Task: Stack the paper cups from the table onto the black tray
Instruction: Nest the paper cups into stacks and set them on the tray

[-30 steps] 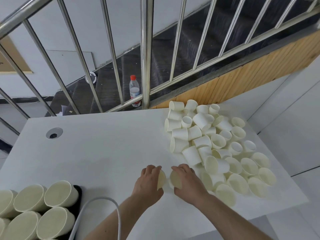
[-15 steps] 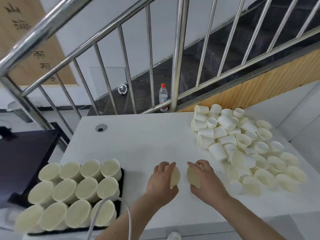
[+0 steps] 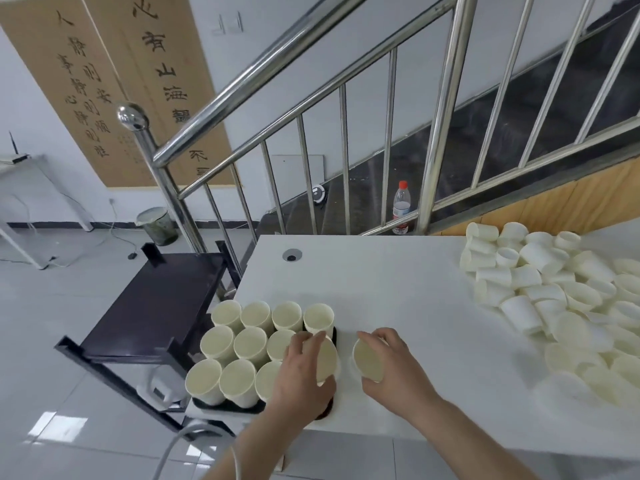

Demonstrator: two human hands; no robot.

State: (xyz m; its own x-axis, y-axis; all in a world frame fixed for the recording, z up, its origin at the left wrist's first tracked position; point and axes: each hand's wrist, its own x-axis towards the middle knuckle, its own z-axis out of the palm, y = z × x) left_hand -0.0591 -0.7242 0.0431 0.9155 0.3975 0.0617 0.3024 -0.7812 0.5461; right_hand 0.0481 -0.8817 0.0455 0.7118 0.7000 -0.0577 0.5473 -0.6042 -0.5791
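Bright, even indoor light — glare on the steel railing [image 3: 277, 74], edges bowed and softly blurred.

Indoor stairwell area, likely an office or institutional building: steel stair railing [image 3: 311, 67] with dark steps behind, tiled floor [image 3: 52, 306], calligraphy scrolls [image 3: 114, 81] on white wall, white table [image 3: 398, 292] against the stairs, waste bin [image 3: 157, 225] by the wall.

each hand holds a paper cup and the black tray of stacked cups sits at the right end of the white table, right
Not quite. The head view shows the black tray at the left end of the white table. Each hand does hold a cream paper cup: left hand, right hand.
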